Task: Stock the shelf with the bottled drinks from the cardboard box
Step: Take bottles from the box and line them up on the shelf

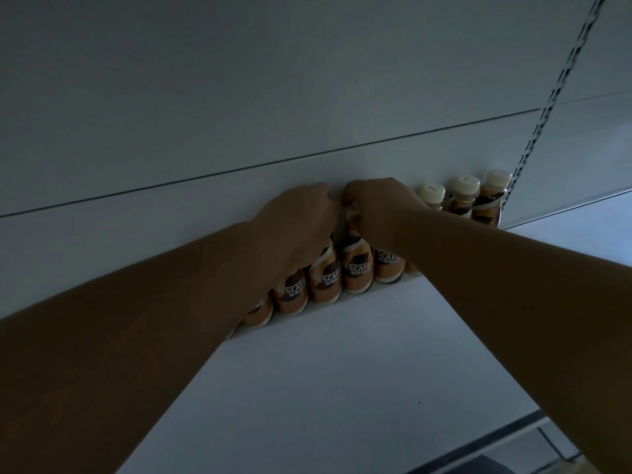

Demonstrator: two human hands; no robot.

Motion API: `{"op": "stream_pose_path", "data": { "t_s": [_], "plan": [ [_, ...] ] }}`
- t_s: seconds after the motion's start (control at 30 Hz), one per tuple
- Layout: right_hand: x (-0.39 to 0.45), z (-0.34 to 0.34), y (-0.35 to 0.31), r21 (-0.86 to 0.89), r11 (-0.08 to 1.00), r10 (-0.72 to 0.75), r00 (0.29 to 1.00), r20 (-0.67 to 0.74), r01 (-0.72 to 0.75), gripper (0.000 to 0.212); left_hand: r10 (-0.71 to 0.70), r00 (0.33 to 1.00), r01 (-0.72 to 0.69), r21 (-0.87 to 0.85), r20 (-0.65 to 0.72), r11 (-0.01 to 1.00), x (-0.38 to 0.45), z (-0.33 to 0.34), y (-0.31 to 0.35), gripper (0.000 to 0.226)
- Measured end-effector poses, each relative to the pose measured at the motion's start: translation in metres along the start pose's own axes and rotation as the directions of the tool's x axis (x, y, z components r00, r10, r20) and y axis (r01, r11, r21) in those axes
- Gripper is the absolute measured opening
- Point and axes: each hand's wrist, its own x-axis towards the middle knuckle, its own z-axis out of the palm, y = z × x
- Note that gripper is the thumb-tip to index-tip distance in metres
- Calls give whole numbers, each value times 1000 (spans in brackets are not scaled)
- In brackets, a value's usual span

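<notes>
Brown-labelled coffee bottles (357, 268) rowed along white shelf (325, 371) back, mid-frame. Left hand (301, 217), right hand (376, 206) curled over bottle tops, apparently gripping, seating them. Next: release, fetch more.

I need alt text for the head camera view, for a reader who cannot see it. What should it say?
Two bare forearms reach to the back of a white shelf, where the left hand and right hand rest on the tops of coffee bottles in a row along the back panel. Three cream-capped bottles stand uncovered at the right end, in dim light.
</notes>
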Motion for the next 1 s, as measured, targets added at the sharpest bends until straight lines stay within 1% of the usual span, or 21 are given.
{"op": "stream_pose_path", "data": {
  "t_s": [0.1, 0.23, 0.37, 0.5, 0.8, 0.87, 0.93, 0.97, 1.0],
  "plan": [
    [-2, 0, 3, 15, 1000, -23, 1000, -1, 23, 30, -15, 1000, 14, -43, 0, 999, 1, 3, -3, 36],
    [-3, -3, 6, 25, 998, -64, 998, 24, 64, 32, -8, 1000, 8, -54, -5, 998, 1, 5, -5, 36],
    [-3, -5, 7, 37, 997, -69, 996, 49, 67, 34, 50, 999, -49, 32, -16, 998, -3, -2, 1, 29],
    [-3, -4, 8, 24, 995, -93, 994, 59, 92, 35, 34, 999, -34, 24, -18, 999, -3, -3, 1, 31],
    [-3, -6, 5, 36, 994, -105, 993, 52, 103, 43, 96, 995, -93, 74, -38, 993, -9, -6, 5, 21],
    [-4, -8, 8, 50, 994, -99, 994, 37, 97, 45, 107, 993, -101, 115, -51, 988, -10, -10, 8, 26],
    [-6, -14, 19, 78, 995, -56, 998, 10, 55, 53, 121, 990, -108, 146, -79, 983, -10, -14, 14, 36],
    [-9, -18, 28, 90, 996, -24, 1000, -13, 25, 53, 128, 987, -112, 149, -100, 983, -8, -16, 18, 40],
    [-11, -21, 37, 92, 996, 2, 999, -44, 2, 49, 139, 982, -121, 141, -128, 983, -6, -18, 23, 40]
  ]
}}
